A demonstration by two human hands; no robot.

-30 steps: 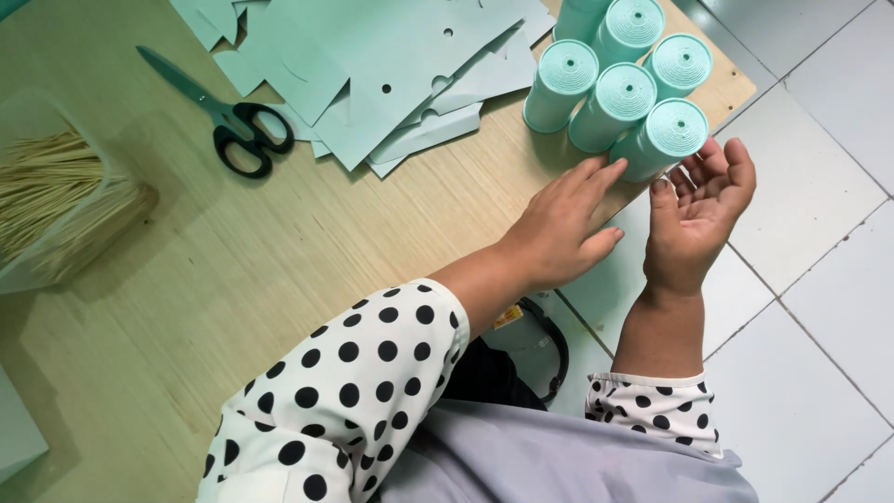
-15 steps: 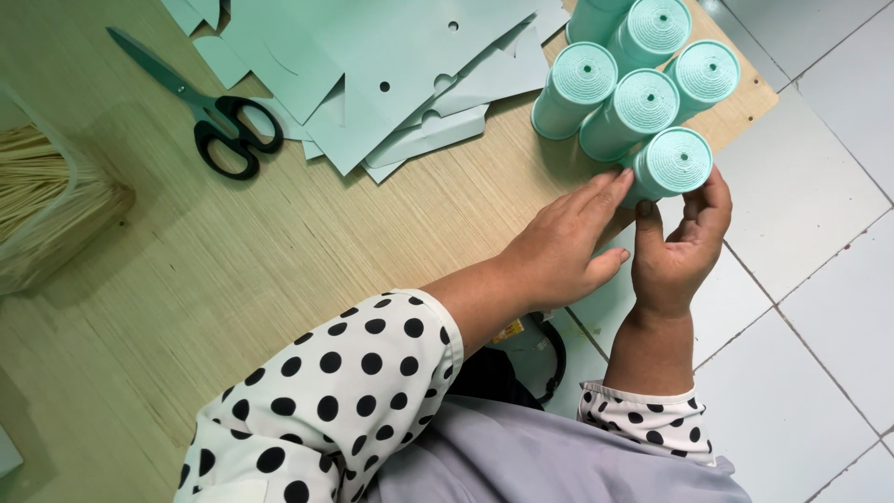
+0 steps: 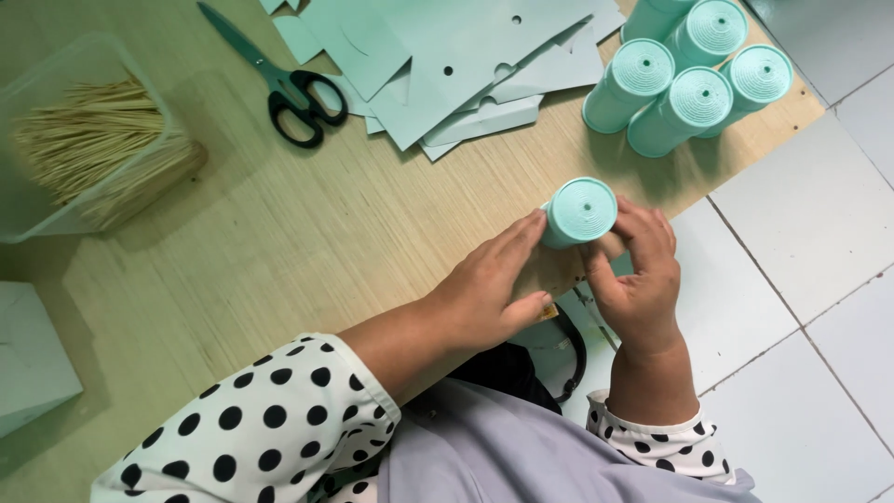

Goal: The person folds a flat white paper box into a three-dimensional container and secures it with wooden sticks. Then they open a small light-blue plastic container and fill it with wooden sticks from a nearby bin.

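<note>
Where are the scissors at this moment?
In the head view, the black-handled scissors lie flat on the wooden table at upper left, between the clear container of sticks and the pale green paper pieces.

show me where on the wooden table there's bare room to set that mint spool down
Bare wood lies between the scissors, the clear box of sticks and the left hand. A smaller strip runs between the held spool and the paper pieces. The far right corner is crowded with the spool cluster.

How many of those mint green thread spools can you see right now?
5: one thread spool held between the left hand and right hand; four clustered at the table's far right corner, possibly hiding another.
</note>
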